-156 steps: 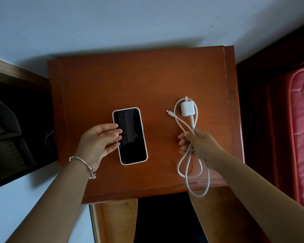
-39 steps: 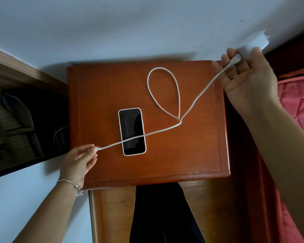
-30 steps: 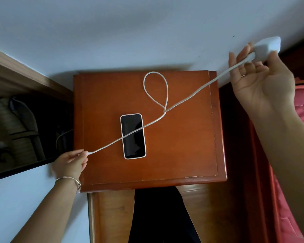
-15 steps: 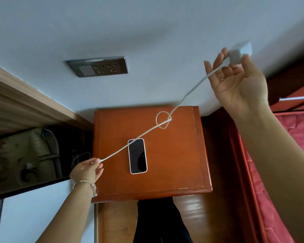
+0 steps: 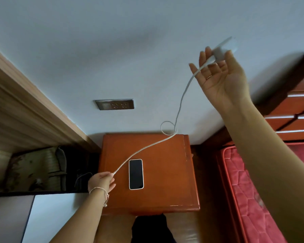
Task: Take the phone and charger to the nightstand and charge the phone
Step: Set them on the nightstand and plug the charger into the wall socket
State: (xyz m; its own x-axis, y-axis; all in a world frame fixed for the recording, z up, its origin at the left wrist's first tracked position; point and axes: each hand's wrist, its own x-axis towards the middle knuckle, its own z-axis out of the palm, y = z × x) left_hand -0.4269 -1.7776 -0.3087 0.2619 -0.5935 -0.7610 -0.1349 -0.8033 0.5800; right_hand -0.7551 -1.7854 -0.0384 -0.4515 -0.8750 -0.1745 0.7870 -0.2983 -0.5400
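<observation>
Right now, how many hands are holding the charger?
2. The left hand pinches the cable by its free end, beside the phone on the nightstand; the right hand holds the adapter raised before the wall.

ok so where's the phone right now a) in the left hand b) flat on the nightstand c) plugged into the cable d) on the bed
b: the phone lies screen up on the nightstand, touched by neither hand; the left hand pinches the cable end, the right hand holds the charger.
</observation>
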